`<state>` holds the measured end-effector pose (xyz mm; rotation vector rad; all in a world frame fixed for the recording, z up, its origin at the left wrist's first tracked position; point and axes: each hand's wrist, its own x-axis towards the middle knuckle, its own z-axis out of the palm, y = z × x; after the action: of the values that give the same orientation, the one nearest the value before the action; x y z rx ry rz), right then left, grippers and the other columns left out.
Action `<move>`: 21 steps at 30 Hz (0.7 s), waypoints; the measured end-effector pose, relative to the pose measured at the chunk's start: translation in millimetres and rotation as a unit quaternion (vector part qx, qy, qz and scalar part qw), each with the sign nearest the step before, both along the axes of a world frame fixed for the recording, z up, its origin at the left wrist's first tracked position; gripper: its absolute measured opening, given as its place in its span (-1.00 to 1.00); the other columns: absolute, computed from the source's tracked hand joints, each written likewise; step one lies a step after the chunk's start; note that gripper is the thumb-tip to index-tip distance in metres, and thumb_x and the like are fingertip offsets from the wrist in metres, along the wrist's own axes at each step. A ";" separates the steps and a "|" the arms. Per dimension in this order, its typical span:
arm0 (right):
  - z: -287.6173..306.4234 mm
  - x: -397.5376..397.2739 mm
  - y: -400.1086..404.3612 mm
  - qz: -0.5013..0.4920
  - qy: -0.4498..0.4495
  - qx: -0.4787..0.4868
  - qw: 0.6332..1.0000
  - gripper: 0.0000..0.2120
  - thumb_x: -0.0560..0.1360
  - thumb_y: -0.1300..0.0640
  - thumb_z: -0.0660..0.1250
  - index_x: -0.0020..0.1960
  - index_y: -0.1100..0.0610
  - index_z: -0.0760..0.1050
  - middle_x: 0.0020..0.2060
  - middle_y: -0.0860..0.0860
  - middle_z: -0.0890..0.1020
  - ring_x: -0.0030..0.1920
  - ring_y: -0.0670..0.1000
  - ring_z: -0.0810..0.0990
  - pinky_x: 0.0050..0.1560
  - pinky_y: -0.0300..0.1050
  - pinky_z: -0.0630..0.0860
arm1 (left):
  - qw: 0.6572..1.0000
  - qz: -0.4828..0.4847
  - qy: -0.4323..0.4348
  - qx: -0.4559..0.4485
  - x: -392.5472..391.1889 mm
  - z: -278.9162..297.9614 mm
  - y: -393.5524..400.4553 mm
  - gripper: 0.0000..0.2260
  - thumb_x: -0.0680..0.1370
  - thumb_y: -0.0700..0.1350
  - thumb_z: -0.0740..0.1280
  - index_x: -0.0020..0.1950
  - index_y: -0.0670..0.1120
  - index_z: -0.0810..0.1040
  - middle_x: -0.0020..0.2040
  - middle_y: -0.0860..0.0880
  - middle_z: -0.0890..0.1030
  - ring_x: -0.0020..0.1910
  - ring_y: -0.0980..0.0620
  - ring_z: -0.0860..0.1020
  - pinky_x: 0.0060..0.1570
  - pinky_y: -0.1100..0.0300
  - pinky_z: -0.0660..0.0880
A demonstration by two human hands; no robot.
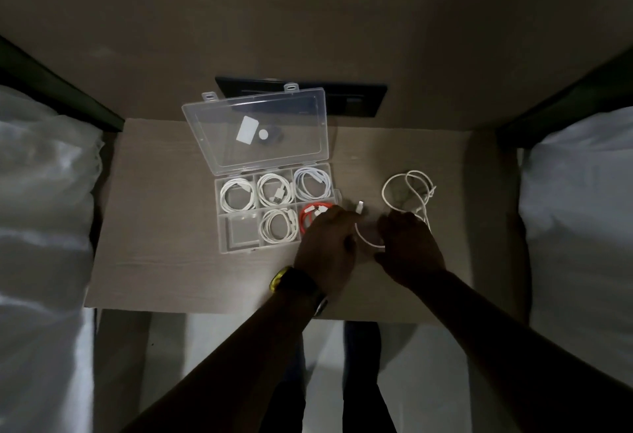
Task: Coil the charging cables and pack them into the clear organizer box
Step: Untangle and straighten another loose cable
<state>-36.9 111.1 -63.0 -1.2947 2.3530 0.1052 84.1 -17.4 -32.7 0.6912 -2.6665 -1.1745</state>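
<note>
The clear organizer box [221,218] lies open on the small wooden table [164,227], its lid [257,131] tipped back. Several compartments hold coiled white cables [238,197]; the front right one holds a red cable [310,218], and the front left one has no cable in it. A loose white cable [407,189] sprawls to the right of the box. My left hand [327,244] pinches this cable near its plug [359,207]. My right hand [409,247] grips the same cable a little further along, and a short loop [368,242] hangs between the two hands.
A black wall panel [352,100] sits behind the lid. White bedding [44,210] flanks the table on the left, and more bedding [579,210] lies on the right. A watch with a yellow rim [291,282] is on my left wrist.
</note>
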 end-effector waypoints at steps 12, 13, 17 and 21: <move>11.2 -41.8 61.9 0.150 0.022 -0.049 0.987 -0.68 0.26 0.23 0.56 0.00 0.14 0.67 -0.08 0.13 0.72 -0.09 0.23 0.70 -0.10 0.08 0.65 | 0.979 -0.161 -0.115 -0.050 -36.1 -26.6 25.9 -0.62 0.37 -0.31 0.32 0.18 -0.28 0.60 0.19 -0.31 0.58 0.24 -0.32 0.50 0.28 -0.09 0.42; 7.8 -42.9 59.8 0.167 0.038 -0.047 0.984 -0.76 0.27 0.21 0.54 -0.06 0.12 0.67 -0.14 0.11 0.72 -0.12 0.21 0.70 -0.11 0.07 0.64 | 0.976 -0.162 -0.130 -0.062 -37.2 -27.9 27.4 -0.64 0.38 -0.32 0.31 0.16 -0.28 0.60 0.19 -0.32 0.58 0.23 -0.33 0.49 0.27 -0.09 0.41; 5.5 -54.5 58.9 0.190 0.035 -0.116 0.974 -0.81 0.30 0.25 0.52 -0.08 0.17 0.66 -0.13 0.17 0.70 -0.15 0.24 0.70 -0.11 0.10 0.66 | 0.955 -0.202 -0.180 -0.124 -41.6 -27.5 31.7 -0.76 0.51 -0.19 0.26 0.11 -0.20 0.63 0.27 -0.26 0.52 0.27 -0.28 0.42 0.27 -0.03 0.34; 23.1 -74.0 67.3 0.023 -0.051 -0.207 0.977 -0.90 0.57 0.15 0.26 0.07 0.11 0.51 0.02 0.13 0.58 -0.12 0.25 0.62 -0.18 0.11 0.57 | 0.953 -0.212 -0.203 -0.069 -48.7 -4.8 44.0 -0.74 0.63 -0.09 0.17 0.05 -0.18 0.61 0.09 -0.16 0.61 0.13 -0.15 0.48 0.15 0.04 0.37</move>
<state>-110.9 178.4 -39.9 -1.5004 2.3327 -0.4514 35.4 26.6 -37.5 0.3764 -3.3325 -0.9970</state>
